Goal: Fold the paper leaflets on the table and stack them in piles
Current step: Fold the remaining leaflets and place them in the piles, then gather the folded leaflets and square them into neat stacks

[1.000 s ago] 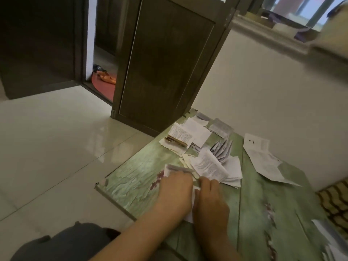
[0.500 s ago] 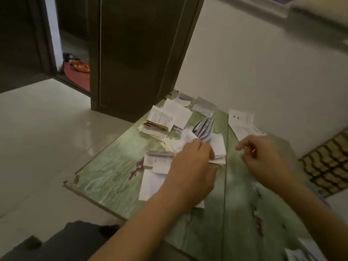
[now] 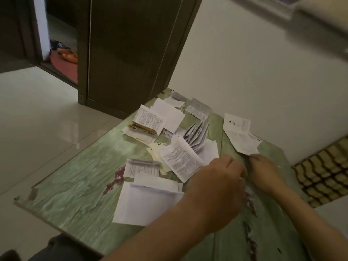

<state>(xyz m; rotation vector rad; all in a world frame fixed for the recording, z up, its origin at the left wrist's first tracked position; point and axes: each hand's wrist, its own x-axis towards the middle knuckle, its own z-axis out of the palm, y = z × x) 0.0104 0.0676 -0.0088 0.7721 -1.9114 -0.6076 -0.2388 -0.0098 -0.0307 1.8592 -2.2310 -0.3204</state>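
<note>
Two forearms reach in from the bottom edge over a green, wood-grained table (image 3: 75, 185). Nearest us, by the table's front edge, a large white sheet (image 3: 143, 204) lies flat and untouched. A second ago both our hands were pressing paper in this part of the table, so we judge that fold done or set aside. Just past it lies a small folded leaflet (image 3: 141, 168), and beside that a printed leaflet (image 3: 180, 159) lies half open. Our left hand (image 3: 220, 185) has moved to the right of these. Its knuckles face up and its fingers are curled under and hidden, so we cannot tell whether it grips anything. Our right hand (image 3: 263, 172) sits just beside it, nearly touching. Its fingertips are at the near corner of a long unfolded leaflet (image 3: 239, 134) on the table's right side, but blur hides whether they pinch that corner or only touch it. Half a second ago the right hand was there alone while the left hung over the middle papers. Now both meet at this corner, which suggests we are taking up the next leaflet to fold. Farther back, a fan of folded leaflets (image 3: 195, 134) stands on edge, and left of it sits a thick folded stack (image 3: 146, 125). Beyond the table we see a dark wooden door (image 3: 131, 53) and a pale wall (image 3: 244, 72).
</note>
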